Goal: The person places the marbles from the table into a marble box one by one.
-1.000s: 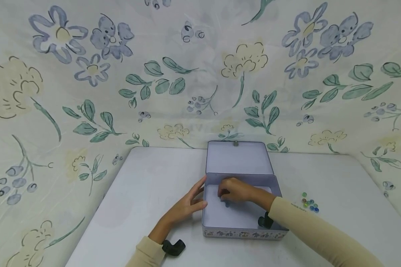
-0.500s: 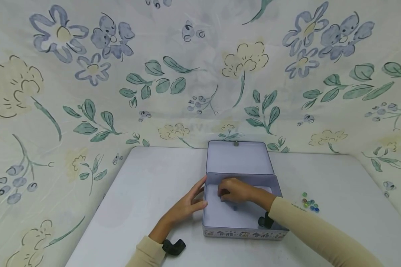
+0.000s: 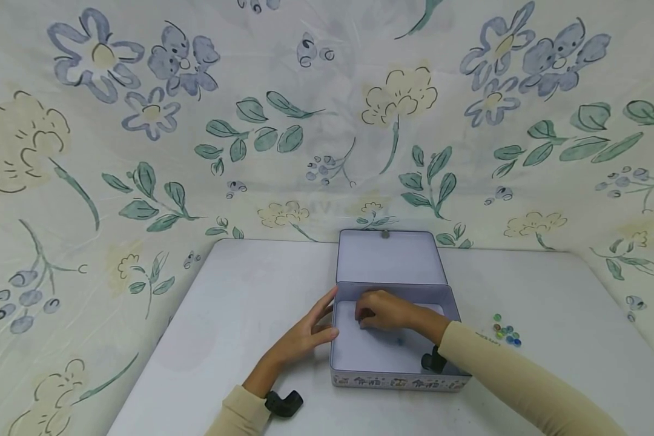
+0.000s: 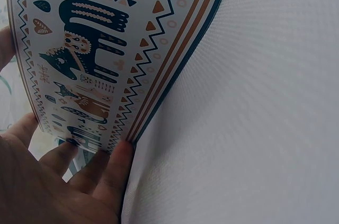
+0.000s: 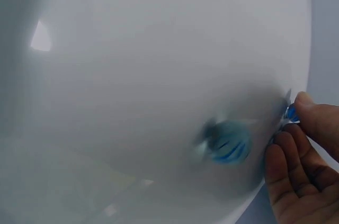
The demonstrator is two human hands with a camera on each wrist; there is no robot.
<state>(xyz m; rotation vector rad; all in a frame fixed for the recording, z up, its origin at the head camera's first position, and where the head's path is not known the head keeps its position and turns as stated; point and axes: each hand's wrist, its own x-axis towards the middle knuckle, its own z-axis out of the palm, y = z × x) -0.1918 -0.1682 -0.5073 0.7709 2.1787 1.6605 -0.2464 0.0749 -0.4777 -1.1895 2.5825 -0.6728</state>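
An open tin box with a raised lid stands on the white table. My left hand lies flat against the box's left outer wall; in the left wrist view its fingers touch the patterned wall. My right hand hovers inside the box with curled fingers. In the right wrist view a bit of blue shows pinched between the fingertips, seemingly a marble. A loose blue marble, blurred, rolls on the box floor.
A small heap of several coloured marbles lies on the table right of the box. Floral cloth hangs behind and at both sides of the table. Black wrist cameras sit on both forearms.
The loose blue marble has rolled rightward across the box floor, away from my right hand. Both hands have stayed where they were.
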